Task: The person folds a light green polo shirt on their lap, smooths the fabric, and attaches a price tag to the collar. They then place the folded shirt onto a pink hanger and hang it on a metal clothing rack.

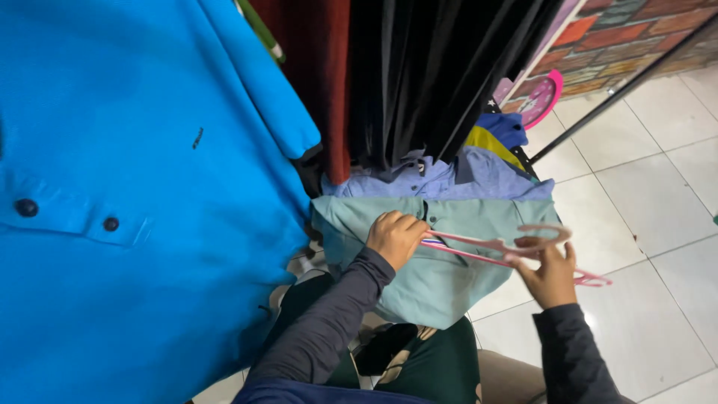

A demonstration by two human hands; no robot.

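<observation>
The left hand (395, 238) is closed in a fist over one end of a pink plastic hanger (508, 251), right at the collar of a pale green shirt (434, 262); its grip is clamped on that hanger arm and some of the cloth with it. The right hand (550, 273) pinches the hanger near the hook end, fingers curled round the thin plastic. The hanger looks light and a bit springy, slim enough to flex if twisted, so holding it near the neck rather than out at the tips seems wise. The green shirt is soft and limp; it will sag and slide off smooth plastic unless taken by the collar or shoulders. It lies on top of a heap of clothes, a light blue shirt (449, 176) and a blue and yellow garment (497, 138) behind it, by the tiled floor (651, 217). Hanging beside are a bright blue polo (134, 209) and dark garments (426, 67).
</observation>
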